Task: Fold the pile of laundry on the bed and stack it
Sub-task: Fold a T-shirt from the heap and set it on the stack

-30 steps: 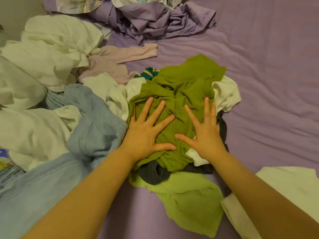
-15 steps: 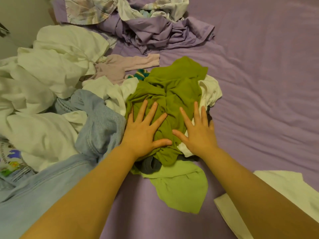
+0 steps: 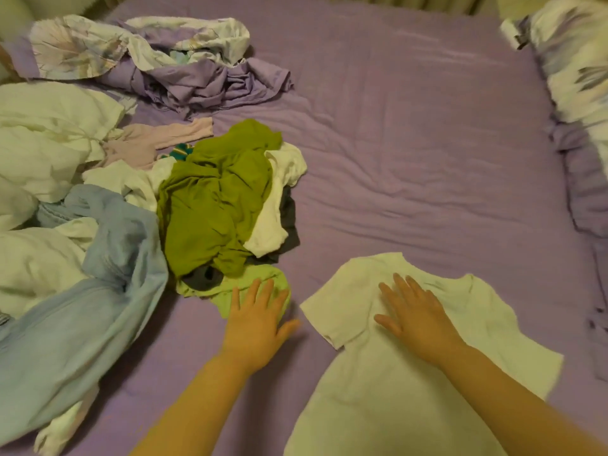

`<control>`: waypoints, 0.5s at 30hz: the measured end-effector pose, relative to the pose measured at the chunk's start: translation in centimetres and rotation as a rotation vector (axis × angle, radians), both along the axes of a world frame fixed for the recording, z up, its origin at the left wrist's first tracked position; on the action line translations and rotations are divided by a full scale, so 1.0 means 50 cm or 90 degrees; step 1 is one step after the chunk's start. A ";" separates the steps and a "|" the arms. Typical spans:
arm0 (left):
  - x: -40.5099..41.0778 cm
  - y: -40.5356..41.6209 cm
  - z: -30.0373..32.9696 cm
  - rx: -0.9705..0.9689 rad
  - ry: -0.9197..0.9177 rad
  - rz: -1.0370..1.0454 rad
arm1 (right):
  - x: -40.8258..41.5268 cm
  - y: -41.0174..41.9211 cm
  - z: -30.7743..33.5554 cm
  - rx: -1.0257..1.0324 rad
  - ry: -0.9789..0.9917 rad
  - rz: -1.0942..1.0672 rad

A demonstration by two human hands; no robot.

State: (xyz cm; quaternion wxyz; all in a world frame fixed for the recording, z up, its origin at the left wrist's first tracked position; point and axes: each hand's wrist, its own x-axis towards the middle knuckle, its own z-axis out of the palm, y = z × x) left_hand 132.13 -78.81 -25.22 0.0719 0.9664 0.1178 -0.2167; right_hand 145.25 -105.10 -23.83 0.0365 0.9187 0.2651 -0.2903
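A loose laundry pile covers the left of the bed: an olive green garment (image 3: 214,205) on top, a pale blue garment (image 3: 98,291), white pieces (image 3: 49,143) and a dark grey item (image 3: 289,225) beneath. A light green cloth (image 3: 260,281) pokes out at the pile's near edge. My left hand (image 3: 256,320) lies flat, fingers apart, with its fingertips on that light green cloth. A white T-shirt (image 3: 394,390) is spread flat at the lower right. My right hand (image 3: 411,314) rests open on its chest area, below the neckline.
The purple bed sheet (image 3: 411,143) stretches bare across the middle and far right. A crumpled purple and floral duvet (image 3: 164,60) lies at the far left. A floral pillow (image 3: 579,77) sits at the right edge.
Both hands have left the olive green garment and drawn back toward me. The right hand went onto the white T-shirt, the left onto the light green cloth. The view has swung right.
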 end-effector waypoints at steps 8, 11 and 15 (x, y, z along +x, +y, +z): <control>0.078 -0.169 -0.057 -0.075 0.006 -0.029 | 0.029 -0.187 -0.016 -0.058 -0.009 -0.046; 0.098 -0.169 -0.069 -0.129 -0.035 0.060 | 0.045 -0.141 -0.028 0.003 -0.019 -0.020; 0.112 -0.140 -0.079 -0.167 -0.086 0.166 | 0.071 -0.045 -0.048 0.073 -0.031 0.018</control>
